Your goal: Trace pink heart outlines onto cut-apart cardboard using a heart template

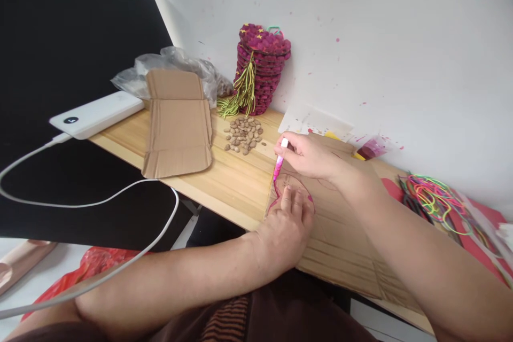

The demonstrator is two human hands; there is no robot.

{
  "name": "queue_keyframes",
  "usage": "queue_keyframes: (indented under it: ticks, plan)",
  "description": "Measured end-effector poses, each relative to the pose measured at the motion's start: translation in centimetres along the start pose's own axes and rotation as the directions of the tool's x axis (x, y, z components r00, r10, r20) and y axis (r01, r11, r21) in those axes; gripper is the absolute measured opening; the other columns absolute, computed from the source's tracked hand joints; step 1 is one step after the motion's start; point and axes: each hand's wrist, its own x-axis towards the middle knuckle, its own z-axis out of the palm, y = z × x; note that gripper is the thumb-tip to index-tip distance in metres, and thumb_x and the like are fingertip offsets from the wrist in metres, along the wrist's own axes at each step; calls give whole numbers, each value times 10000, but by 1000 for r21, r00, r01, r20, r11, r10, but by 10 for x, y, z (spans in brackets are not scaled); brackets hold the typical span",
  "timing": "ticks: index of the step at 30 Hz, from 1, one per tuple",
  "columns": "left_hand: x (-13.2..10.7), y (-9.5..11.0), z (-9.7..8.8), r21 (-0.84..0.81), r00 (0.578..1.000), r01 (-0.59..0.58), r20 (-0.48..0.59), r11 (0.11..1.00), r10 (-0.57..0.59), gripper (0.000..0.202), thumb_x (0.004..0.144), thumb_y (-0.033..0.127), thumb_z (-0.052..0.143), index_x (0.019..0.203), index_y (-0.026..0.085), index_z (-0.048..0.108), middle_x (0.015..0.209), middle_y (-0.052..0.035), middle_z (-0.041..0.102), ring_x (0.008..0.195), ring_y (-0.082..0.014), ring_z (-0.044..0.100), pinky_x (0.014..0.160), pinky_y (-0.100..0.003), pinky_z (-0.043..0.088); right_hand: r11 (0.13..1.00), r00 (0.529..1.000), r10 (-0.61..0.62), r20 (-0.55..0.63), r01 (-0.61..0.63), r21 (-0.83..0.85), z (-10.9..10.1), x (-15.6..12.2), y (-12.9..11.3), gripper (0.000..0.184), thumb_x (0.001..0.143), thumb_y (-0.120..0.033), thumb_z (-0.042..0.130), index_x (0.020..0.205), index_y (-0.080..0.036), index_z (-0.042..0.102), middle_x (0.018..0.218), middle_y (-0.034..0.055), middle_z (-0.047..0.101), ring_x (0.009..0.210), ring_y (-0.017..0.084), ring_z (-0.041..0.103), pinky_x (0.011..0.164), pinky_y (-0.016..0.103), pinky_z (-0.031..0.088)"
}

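My right hand (310, 156) pinches a pink marker (279, 160) with a white cap end, its tip down on a large sheet of brown cardboard (344, 235). A pink curved outline (276, 200) is drawn on the sheet. My left hand (286, 224) lies on the cardboard just below the marker, fingers stretched out and pressing on the drawn shape. Both forearms reach in from the bottom of the view.
A wooden table (236, 181) carries a folded cardboard piece (178, 125), a pile of brown seeds (243, 135), a maroon woven basket (260, 67), crumpled plastic (176, 67), a white power bank (98, 114) with cable, coloured elastic cords (433, 197) and red paper (481, 240). A white wall stands behind.
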Motion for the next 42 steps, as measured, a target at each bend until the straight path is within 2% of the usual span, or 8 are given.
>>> queue_keyframes:
  ticks: [5, 9, 14, 23, 27, 30, 35, 42]
  plan:
    - [0, 0, -1, 3, 1000, -5, -3, 1000, 5, 567, 965, 193, 396, 1497, 0, 369, 1503, -293, 443, 1448, -385, 373, 930, -455, 594, 999, 1000, 9, -26, -9, 32, 2, 2, 12, 192, 933, -370, 513, 845, -208, 566, 678, -26, 551, 620, 142, 459, 631, 283, 338]
    - [1, 1, 1, 12, 1000, -4, -15, 1000, 4, 556, 960, 190, 420, 1483, 4, 402, 1499, -305, 430, 1426, -409, 388, 978, -488, 571, 998, 999, 34, -38, -31, 59, 2, 2, 19, 213, 932, -404, 520, 849, -213, 563, 668, -37, 522, 604, 138, 426, 609, 286, 319]
    - [1, 1, 3, 25, 999, 4, -49, 1000, -3, 537, 957, 178, 447, 1466, 8, 438, 1486, -311, 432, 1390, -423, 421, 1034, -481, 537, 994, 997, 59, -51, -53, 100, 1, 1, 25, 229, 937, -412, 511, 847, -209, 571, 686, -36, 523, 611, 134, 414, 615, 290, 304]
    - [-1, 0, 6, 62, 996, -10, -90, 998, 15, 542, 942, 188, 471, 1450, 2, 447, 1484, -312, 437, 1386, -411, 441, 1003, -481, 554, 986, 989, 121, -79, -111, 124, 3, 1, 38, 259, 935, -436, 504, 854, -202, 582, 664, -37, 483, 602, 133, 403, 608, 289, 301]
    - [-1, 0, 8, 95, 992, -26, -123, 995, 37, 537, 937, 193, 481, 1434, -12, 464, 1461, -316, 466, 1382, -394, 457, 1077, -497, 496, 984, 986, 133, -97, -120, 134, 1, 1, 41, 263, 931, -442, 502, 847, -205, 580, 660, -33, 476, 609, 141, 404, 604, 294, 308]
    - [0, 0, 9, 100, 992, -30, -115, 995, 41, 546, 932, 200, 491, 1435, -11, 466, 1458, -317, 469, 1391, -396, 444, 1088, -496, 486, 981, 984, 146, -103, -131, 145, -1, -1, 45, 261, 932, -437, 496, 834, -207, 570, 655, -34, 449, 605, 144, 393, 594, 298, 304]
    - [-1, 1, 9, 42, 995, 18, -102, 999, -14, 546, 940, 205, 489, 1458, 33, 457, 1473, -305, 455, 1375, -428, 440, 970, -458, 573, 975, 979, 155, -134, -130, 180, -1, -7, 52, 238, 924, -421, 508, 851, -206, 581, 650, -34, 445, 590, 137, 381, 583, 290, 304]
    - [0, 0, 7, 80, 996, -27, -84, 996, 33, 542, 934, 182, 480, 1446, 5, 461, 1459, -315, 468, 1379, -421, 440, 1063, -481, 506, 956, 966, 221, -135, -187, 227, -1, -16, 59, 267, 925, -475, 522, 889, -222, 602, 595, -53, 395, 530, 133, 350, 538, 283, 272]
